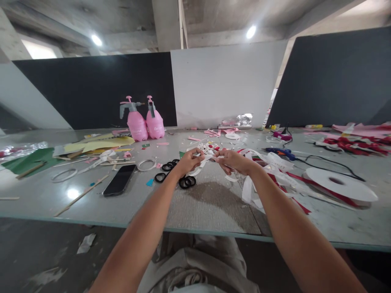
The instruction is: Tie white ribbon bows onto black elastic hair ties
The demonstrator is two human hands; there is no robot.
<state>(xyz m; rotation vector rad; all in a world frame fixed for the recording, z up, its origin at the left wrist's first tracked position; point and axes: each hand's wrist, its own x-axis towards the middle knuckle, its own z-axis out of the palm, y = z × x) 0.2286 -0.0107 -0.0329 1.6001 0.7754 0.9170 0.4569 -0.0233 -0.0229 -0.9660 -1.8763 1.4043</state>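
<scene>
Over the middle of the table, my left hand (190,161) and my right hand (232,162) come close together, fingers pinched. Between them stretches a piece of white ribbon (209,157), gripped from both sides; its exact folds are too small to make out. Several black hair ties (187,182) lie on the table beside and below my left hand. A tangle of white ribbon (282,179) mixed with red strips spreads to the right of my right hand. Small red and white scraps (210,146) sit just beyond the fingers.
A phone (119,180) and a thin stick (82,195) lie left. Two pink spray bottles (137,125) stand behind. At right are a white ribbon spool (342,184), a blue glue gun (280,153) with a black cord, and red bows (354,145). The table's front edge (214,232) is near me.
</scene>
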